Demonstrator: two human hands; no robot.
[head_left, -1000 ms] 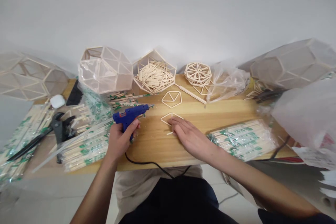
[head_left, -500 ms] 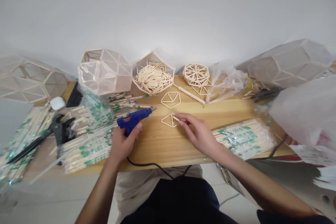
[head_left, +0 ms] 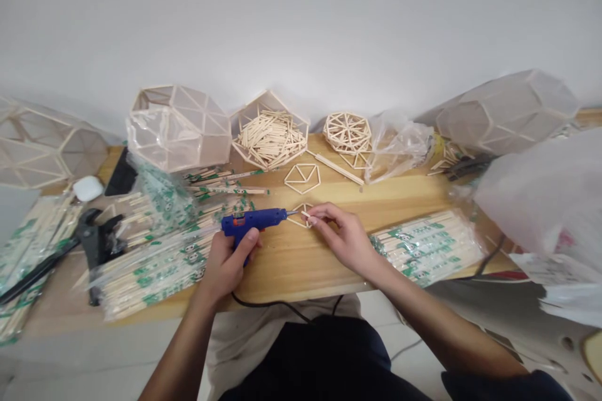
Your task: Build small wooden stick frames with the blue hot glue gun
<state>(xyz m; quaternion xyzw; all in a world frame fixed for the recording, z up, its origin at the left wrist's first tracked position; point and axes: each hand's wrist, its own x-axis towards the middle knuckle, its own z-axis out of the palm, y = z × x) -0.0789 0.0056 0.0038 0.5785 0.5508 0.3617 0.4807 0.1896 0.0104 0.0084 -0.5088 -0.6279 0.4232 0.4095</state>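
My left hand (head_left: 234, 261) is closed around the handle of a blue glue gun (head_left: 254, 220), its nozzle pointing right. A short wooden stick (head_left: 306, 216) is pinched between the thumb and fingers of my right hand (head_left: 339, 233), close to the nozzle tip; whether they touch I cannot tell. Under the stick and nozzle lies a small stick frame (head_left: 295, 222), partly hidden. Just behind it, a flat five-sided stick frame (head_left: 302, 178) with inner sticks lies on the wooden table (head_left: 282, 269).
Short sticks fill a stick-framed bowl (head_left: 270, 138) at the back. Beside it are a round stick lattice (head_left: 347, 133) and a clear bag (head_left: 399, 144). Packs of chopsticks (head_left: 160, 272) lie left, another pack (head_left: 427, 247) right. A black cutter (head_left: 94, 244) rests far left. The gun's cord (head_left: 273, 304) hangs at the front edge.
The glue gun has moved right and down, so its nozzle reaches the stick in my right hand. That stick has been lifted off the small frame. The view has shifted slightly.
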